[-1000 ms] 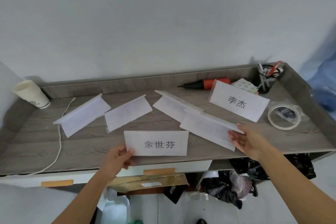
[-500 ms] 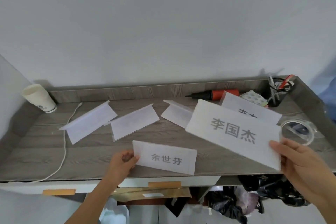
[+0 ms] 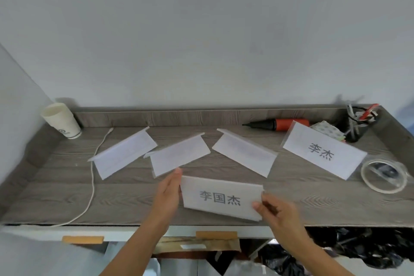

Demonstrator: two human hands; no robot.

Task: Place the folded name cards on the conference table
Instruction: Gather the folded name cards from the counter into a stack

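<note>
A white folded name card [image 3: 220, 197] printed with three dark characters stands at the front centre of the grey wooden table [image 3: 56, 197]. My left hand [image 3: 168, 192] grips its left edge and my right hand [image 3: 277, 213] pinches its lower right corner. Behind it three folded cards show their blank backs: one at the left [image 3: 122, 153], one in the middle [image 3: 179, 157], one to the right [image 3: 244, 152]. A card with two characters [image 3: 322, 152] stands at the back right, facing me.
A paper cup [image 3: 61, 123] stands in the back left corner, with a white cable [image 3: 93, 175] running to the front edge. A tape roll [image 3: 384, 176], a red-black pump [image 3: 277, 123] and a pen holder [image 3: 358, 123] crowd the right end. Black bags [image 3: 358, 246] lie below.
My right hand has brought the three-character card from the right to the front centre. My left hand now holds its left edge. The card my left hand held earlier is out of sight.
</note>
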